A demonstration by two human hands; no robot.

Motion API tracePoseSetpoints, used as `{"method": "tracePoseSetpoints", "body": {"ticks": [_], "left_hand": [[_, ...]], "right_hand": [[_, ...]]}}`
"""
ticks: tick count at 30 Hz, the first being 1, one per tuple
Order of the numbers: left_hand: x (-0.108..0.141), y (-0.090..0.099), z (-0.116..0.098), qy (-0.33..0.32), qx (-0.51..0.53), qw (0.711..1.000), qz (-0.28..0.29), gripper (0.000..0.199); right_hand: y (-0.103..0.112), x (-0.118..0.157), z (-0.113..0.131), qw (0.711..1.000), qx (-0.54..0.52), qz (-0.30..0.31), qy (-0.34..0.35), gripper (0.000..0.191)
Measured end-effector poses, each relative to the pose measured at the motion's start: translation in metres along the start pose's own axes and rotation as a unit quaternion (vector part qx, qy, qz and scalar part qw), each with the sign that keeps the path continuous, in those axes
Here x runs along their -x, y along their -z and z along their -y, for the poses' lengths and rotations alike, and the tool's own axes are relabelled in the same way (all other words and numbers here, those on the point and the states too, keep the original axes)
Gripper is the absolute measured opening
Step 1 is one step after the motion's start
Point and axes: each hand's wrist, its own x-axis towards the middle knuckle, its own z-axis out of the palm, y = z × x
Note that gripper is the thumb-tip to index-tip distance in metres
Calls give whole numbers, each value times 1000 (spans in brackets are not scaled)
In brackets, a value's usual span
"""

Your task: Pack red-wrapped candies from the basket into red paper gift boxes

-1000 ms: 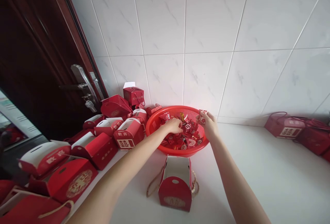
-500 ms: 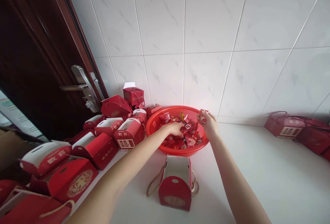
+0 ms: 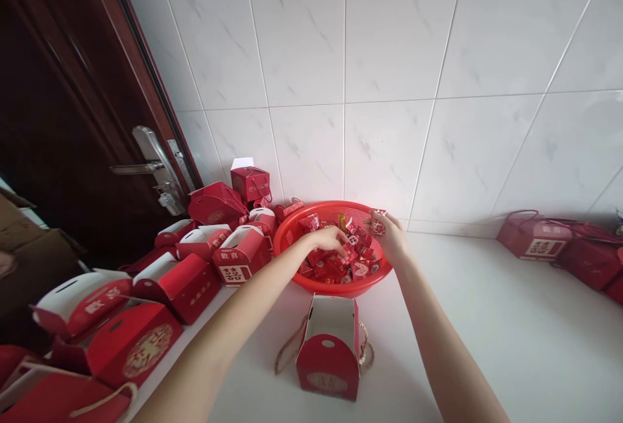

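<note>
Worked at a white table against a marbled tile wall, with a dark wooden door at left bearing a metal lever handle and hanging keys. Had brown cardboard at the far-left edge, then red gift boxes crowded along the table's left side, many open-topped, some patterned in gold. Had 1 red carton standing upright and open in the center foreground, with 2 rope handles looped out at opposite sides, just in front of a red plastic basket. Held the left hand inside the basket, with fingers partly curled over small wrapped packets; could not tell gripping from touching there. Held the right hand at the basket's right rim, with thumb and fingers closed on 1 red-and-white packet. Had more red boxes at far right near the wall, including 1 with a white printed panel.
</note>
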Motion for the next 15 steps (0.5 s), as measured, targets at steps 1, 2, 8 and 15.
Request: {"method": "tracePoseSetpoints", "body": {"ticks": [1,2,8,15], "left_hand": [[2,1,-4,-18,49,999,-10,37],[4,2,-8,-39,97,994,-26,34],[17,3,-30,-140,302,933,-137,34],[19,4,-33,-132,364,910,-146,27]], "right_hand": [[0,0,0,1000,7,5,1,27],[0,1,0,1000,14,9,2,26],[-4,6,0,999,48,14,15,28],[-6,10,3,995,72,57,36,32]]}}
